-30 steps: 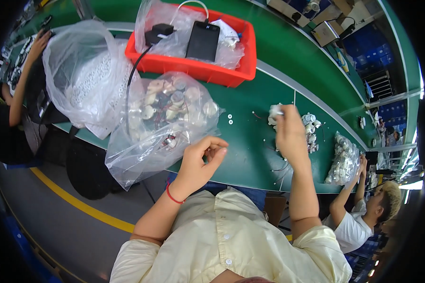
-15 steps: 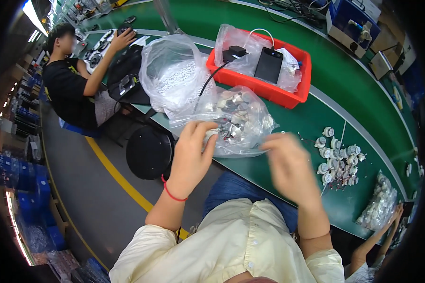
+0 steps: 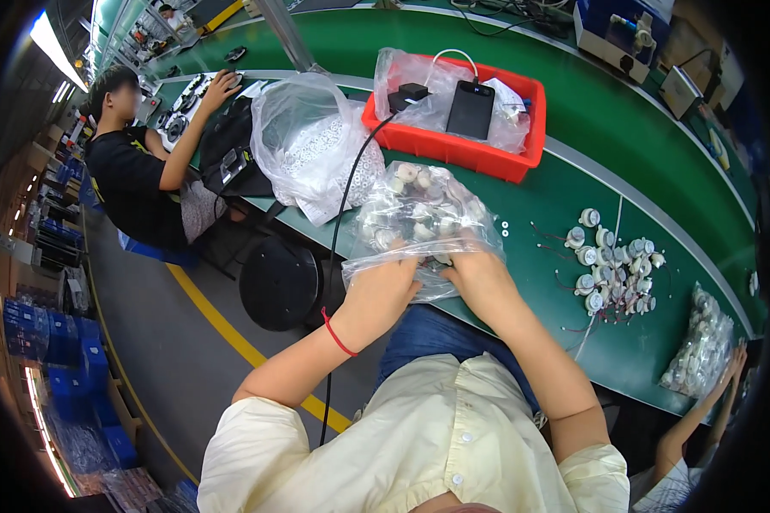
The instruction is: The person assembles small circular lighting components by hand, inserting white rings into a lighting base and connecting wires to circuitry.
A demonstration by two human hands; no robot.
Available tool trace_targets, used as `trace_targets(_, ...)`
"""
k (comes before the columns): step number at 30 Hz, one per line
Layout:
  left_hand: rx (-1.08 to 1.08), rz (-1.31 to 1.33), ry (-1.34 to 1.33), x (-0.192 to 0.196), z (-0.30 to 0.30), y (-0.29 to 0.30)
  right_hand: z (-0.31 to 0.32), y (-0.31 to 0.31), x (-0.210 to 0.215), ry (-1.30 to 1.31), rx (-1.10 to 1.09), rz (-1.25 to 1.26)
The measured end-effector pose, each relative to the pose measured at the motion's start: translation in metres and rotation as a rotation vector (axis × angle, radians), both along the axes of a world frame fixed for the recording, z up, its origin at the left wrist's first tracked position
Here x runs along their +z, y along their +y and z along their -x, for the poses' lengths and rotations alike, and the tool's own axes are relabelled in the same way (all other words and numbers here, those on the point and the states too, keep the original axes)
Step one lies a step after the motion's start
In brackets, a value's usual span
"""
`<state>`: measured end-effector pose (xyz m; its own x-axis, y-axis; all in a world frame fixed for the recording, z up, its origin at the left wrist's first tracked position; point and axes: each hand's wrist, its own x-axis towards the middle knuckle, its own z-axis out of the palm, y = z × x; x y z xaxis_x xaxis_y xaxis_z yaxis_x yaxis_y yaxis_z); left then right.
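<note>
A clear plastic bag full of small round white-and-metal parts with thin wires lies at the table's near edge. Both my hands are at its mouth, closed on the film. My left hand, with a red cord on the wrist, has its fingertips partly under the plastic and its thumb pointing right. Facing it, my right hand has its fingers partly covered by the bag, thumb inward. Parts show between the two hands, though the film blurs them. To the right, a loose group of similar wired parts lies on the green table.
Behind stands a red bin holding plastic and a black power bank. An open bag of white rings is at left; a black cable hangs past it. A black stool, another filled bag and two co-workers flank me.
My right hand has come down and left to the bag, and my left hand has moved nearer to me. The bag's mouth now lies toward me, over my fingers.
</note>
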<state>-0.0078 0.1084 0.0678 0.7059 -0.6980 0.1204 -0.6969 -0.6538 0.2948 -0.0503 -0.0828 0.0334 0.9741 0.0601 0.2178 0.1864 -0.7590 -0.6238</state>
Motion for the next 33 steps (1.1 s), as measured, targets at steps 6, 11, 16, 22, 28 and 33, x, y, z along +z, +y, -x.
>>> trace_targets(6,0.117,-0.02,-0.028,0.027,-0.006,-0.024,-0.012,-0.01,-0.011,-0.054,0.1,-0.07)
trace_targets(11,-0.119,0.27,0.028,0.021,-0.035,-0.025,0.015,-0.032,0.046,0.08,0.017,-0.637)
trace_targets(16,-0.018,0.142,0.16,0.005,-0.045,-0.046,0.034,-0.057,0.08,-0.174,-0.059,-1.09)
trace_targets(22,-0.184,0.052,-0.106,-0.016,-0.057,-0.063,0.059,-0.07,0.109,-0.152,-0.194,-1.438)
trace_targets(28,-0.373,0.006,-0.157,-0.018,-0.072,-0.05,0.083,-0.103,0.084,-0.003,-0.068,-1.236)
trace_targets(33,-0.037,0.32,0.096,0.04,-0.057,-0.034,0.089,-0.119,0.044,-0.19,-0.404,-0.74)
